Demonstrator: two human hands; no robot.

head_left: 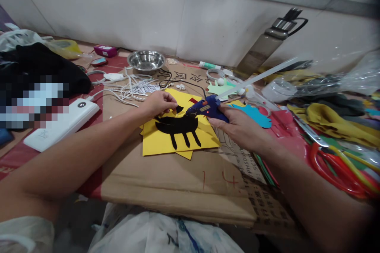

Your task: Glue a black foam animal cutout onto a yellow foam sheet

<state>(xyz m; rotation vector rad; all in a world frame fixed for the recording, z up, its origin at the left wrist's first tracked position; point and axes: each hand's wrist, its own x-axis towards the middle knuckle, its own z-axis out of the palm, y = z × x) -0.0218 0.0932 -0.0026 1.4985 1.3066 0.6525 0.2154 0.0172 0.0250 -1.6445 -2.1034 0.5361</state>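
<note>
My right hand is wrapped round a blue hot glue gun, with a long translucent glue stick poking out of its back. The gun's nozzle is at the upper edge of a black animal-shaped cutout, whose several strips point down like legs. This cutout lies on yellow sheets. To the left, my left hand is closed in a pinch at a small black piece just above the cutout. Its fingers partly hide how that piece meets the cutout.
Cardboard covers the table. A white power bank lies left; a steel bowl and white cords lie behind. At right are red-handled scissors, a blue cutout and yellow cloth. A bottle leans at the wall.
</note>
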